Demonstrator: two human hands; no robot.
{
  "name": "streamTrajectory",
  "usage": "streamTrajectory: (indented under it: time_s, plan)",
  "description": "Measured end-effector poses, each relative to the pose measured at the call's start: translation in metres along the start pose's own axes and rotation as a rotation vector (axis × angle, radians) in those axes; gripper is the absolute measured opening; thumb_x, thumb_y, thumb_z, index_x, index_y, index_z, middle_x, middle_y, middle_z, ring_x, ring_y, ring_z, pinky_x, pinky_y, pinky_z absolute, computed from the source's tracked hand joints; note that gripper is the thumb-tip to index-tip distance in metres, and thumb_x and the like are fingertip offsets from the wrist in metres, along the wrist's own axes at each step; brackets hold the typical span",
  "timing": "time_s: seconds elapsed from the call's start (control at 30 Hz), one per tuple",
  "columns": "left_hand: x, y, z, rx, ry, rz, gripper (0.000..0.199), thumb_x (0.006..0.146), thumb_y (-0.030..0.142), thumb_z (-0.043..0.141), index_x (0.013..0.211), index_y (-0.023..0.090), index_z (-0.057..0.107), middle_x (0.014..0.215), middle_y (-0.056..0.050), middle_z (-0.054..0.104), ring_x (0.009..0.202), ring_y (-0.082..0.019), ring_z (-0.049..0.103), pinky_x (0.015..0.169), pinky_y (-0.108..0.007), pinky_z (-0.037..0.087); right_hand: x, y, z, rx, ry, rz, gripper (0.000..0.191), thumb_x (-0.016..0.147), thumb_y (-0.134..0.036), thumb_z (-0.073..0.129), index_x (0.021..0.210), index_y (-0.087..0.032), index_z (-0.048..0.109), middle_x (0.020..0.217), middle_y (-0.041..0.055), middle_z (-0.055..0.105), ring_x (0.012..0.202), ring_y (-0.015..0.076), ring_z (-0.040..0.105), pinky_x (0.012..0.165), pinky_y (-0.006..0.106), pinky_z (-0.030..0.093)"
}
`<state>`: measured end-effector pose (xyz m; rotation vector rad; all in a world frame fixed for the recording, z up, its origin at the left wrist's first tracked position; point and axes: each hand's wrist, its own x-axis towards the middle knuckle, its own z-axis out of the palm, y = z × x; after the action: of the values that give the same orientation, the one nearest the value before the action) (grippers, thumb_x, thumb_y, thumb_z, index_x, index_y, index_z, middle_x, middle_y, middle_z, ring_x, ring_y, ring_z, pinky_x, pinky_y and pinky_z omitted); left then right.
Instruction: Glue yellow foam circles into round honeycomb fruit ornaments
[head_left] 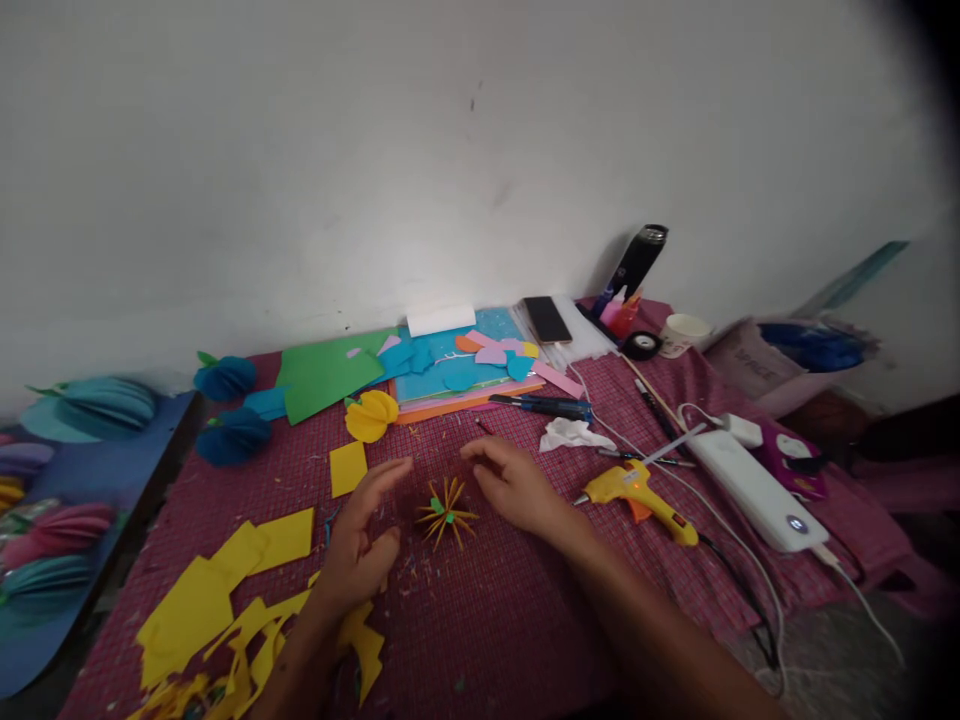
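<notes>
Between my two hands a yellow folded-paper ornament [457, 522] sits on the red checked cloth, its thin paper leaves fanned out and small green bits on top. My left hand [361, 540] hovers on its left side, fingers stretched and thumb apart, holding nothing. On the other side my right hand [517, 485] is also empty, its fingers loosely curved and apart from the ornament. A finished-looking yellow paper pumpkin [370, 415] lies just beyond the left hand, near a yellow paper square [348, 469].
Yellow paper scraps [255, 650] lie at front left. Blue paper pumpkins [234, 435] stand at back left. A yellow glue gun [637, 492], white power strip [757, 490] and cables lie right. Coloured sheets [330, 375], a phone [547, 320] and black flask [637, 262] are along the wall.
</notes>
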<state>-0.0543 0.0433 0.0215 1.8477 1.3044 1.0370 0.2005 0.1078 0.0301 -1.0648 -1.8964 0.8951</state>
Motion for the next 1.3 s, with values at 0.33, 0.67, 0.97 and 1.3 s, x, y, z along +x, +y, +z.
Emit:
streamTrajectory:
  time_s: [0.33, 0.67, 0.97, 1.3]
  plan:
    - [-0.003, -0.006, 0.002, -0.055, 0.023, -0.006, 0.065, 0.082, 0.012, 0.050, 0.145, 0.027, 0.052, 0.154, -0.006, 0.048, 0.147, -0.030, 0.041, 0.125, -0.052, 0.030, 0.146, 0.055, -0.167, -0.579, 0.342, 0.528, 0.036, 0.086, -0.023, 0.064, 0.117, -0.008, 0.071, 0.111, 0.0148, 0.075, 0.105, 0.0277, 0.070, 0.087, 0.033, 0.052]
    - [-0.004, -0.006, 0.003, 0.019, 0.034, -0.035, 0.068, 0.079, 0.012, 0.051, 0.144, 0.031, 0.055, 0.152, -0.006, 0.051, 0.146, -0.032, 0.043, 0.123, -0.057, 0.033, 0.201, 0.131, -0.155, -0.766, 0.346, 0.812, 0.094, 0.063, -0.070, 0.081, 0.129, -0.006, 0.065, 0.143, 0.0321, 0.052, 0.133, 0.0453, 0.050, 0.104, 0.052, 0.044]
    - [-0.005, -0.008, 0.004, 0.053, 0.047, -0.018, 0.064, 0.082, 0.018, 0.052, 0.143, 0.034, 0.057, 0.150, -0.006, 0.055, 0.142, -0.034, 0.049, 0.118, -0.060, 0.040, 0.220, 0.148, -0.166, -0.774, 0.340, 0.842, 0.099, 0.059, -0.068, 0.081, 0.135, -0.007, 0.061, 0.143, 0.0307, 0.052, 0.131, 0.0432, 0.052, 0.102, 0.049, 0.047]
    - [-0.005, -0.007, 0.005, 0.044, -0.014, -0.022, 0.064, 0.083, 0.017, 0.050, 0.145, 0.035, 0.054, 0.152, -0.007, 0.052, 0.143, -0.035, 0.047, 0.118, -0.063, 0.038, 0.200, 0.147, -0.172, -0.797, 0.322, 0.833, 0.092, 0.061, -0.062, 0.080, 0.131, -0.005, 0.065, 0.137, 0.0305, 0.055, 0.124, 0.0437, 0.058, 0.094, 0.047, 0.052]
